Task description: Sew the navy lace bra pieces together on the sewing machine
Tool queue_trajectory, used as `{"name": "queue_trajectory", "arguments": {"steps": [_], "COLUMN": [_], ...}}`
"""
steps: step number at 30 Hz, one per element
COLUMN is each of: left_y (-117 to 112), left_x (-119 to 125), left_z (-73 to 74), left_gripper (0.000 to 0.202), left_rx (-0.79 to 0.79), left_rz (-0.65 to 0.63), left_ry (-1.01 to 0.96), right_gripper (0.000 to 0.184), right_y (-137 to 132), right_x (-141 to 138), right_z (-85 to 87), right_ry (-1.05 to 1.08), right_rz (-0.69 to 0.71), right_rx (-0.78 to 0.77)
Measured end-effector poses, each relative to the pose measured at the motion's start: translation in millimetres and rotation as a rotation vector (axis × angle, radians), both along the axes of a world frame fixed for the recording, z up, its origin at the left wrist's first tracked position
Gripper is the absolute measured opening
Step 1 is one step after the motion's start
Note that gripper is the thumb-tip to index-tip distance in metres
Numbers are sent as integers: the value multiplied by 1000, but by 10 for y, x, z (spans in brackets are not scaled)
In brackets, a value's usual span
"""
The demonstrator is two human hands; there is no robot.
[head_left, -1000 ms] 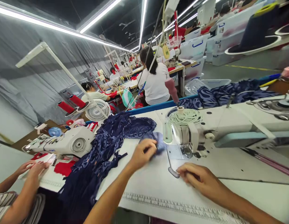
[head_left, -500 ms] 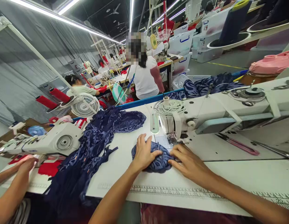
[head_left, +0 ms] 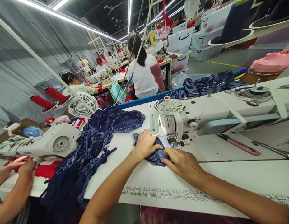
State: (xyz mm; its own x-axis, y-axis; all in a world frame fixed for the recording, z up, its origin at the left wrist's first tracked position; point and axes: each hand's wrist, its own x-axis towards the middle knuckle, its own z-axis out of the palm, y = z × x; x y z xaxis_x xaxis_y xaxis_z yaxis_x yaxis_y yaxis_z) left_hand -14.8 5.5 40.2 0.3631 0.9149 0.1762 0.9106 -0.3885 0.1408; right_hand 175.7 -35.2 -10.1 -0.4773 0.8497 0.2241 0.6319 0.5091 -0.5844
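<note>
A small blue patterned fabric piece (head_left: 157,156) with a curved edge lies bunched on the white sewing table, just in front of the machine's presser foot (head_left: 172,141). My left hand (head_left: 145,145) lies over its far left part, fingers close together and thumb gripping the cloth. With thumb and fingers, my right hand (head_left: 183,163) pinches the piece's right edge, close to the needle area. The hands cover much of the cloth. Above them stands the white sewing machine head (head_left: 171,124), with a coil of pale cord (head_left: 172,107) on top.
A heap of navy patterned garments (head_left: 93,140) spreads along the table's left side. Pink-handled snips (head_left: 240,145) and scissors (head_left: 275,150) lie under the machine arm. A ruler strip (head_left: 167,193) runs along the front edge. At left, a co-worker's hands (head_left: 24,163) handle red cloth.
The fabric piece has gone from spread flat to folded and bunched. My left hand has closed and shifted slightly forward; my right hand has moved a little left, away from the foot.
</note>
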Motion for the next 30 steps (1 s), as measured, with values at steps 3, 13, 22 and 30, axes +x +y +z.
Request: {"name": "queue_trajectory", "arguments": {"steps": [3, 13, 22, 30], "left_y": [-157, -413, 11, -86], "left_x": [143, 190, 209, 166], "left_z": [-195, -511, -536, -437], "left_gripper": [12, 39, 34, 27], "left_rx": [155, 21, 103, 208], "left_rz": [1, -149, -176, -337], "left_ry": [1, -151, -212, -153], "right_gripper": [25, 20, 32, 28], "right_y": [-38, 80, 241, 251], "right_x": [98, 359, 390, 422], "right_z": [-27, -37, -75, -83], "right_ry": [-35, -159, -183, -112], "right_rz": [91, 275, 109, 125], "right_rx": [155, 623, 579, 574]}}
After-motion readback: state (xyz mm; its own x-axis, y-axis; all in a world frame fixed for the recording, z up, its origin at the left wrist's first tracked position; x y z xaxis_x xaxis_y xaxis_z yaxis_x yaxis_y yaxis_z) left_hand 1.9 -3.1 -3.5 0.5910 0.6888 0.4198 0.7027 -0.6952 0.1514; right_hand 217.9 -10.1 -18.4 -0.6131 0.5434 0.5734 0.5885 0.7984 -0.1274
